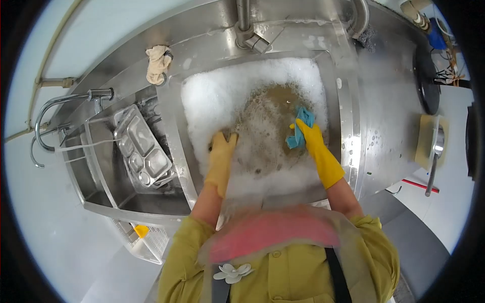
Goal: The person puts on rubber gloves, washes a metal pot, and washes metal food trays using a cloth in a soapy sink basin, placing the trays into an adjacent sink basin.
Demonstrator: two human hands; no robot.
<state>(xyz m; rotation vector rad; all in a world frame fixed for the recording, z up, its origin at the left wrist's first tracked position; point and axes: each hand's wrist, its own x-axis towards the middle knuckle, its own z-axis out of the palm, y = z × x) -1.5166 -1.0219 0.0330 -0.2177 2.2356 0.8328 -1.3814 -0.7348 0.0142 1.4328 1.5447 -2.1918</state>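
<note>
Grey-brown water topped with white foam [212, 96] fills the large steel sink [174, 121] in front of me. My right hand [312, 137], in a bright yellow rubber glove, is closed round a bunched blue cloth [303, 117] above the water on the right side. On the left side, my left hand [222, 144] wears a paler yellow glove and reaches down to the foam's edge. Its fingertips point away from me and stand apart, partly hidden by suds; I see nothing held in it.
Metal compartment trays [139, 144] lie stacked in the left basin [118, 184]. A tap [252, 40] stands behind the sink, and a curved tap [48, 108] is at far left. A beige cloth [158, 63] lies on the back ledge. A ladle [434, 156] rests at right.
</note>
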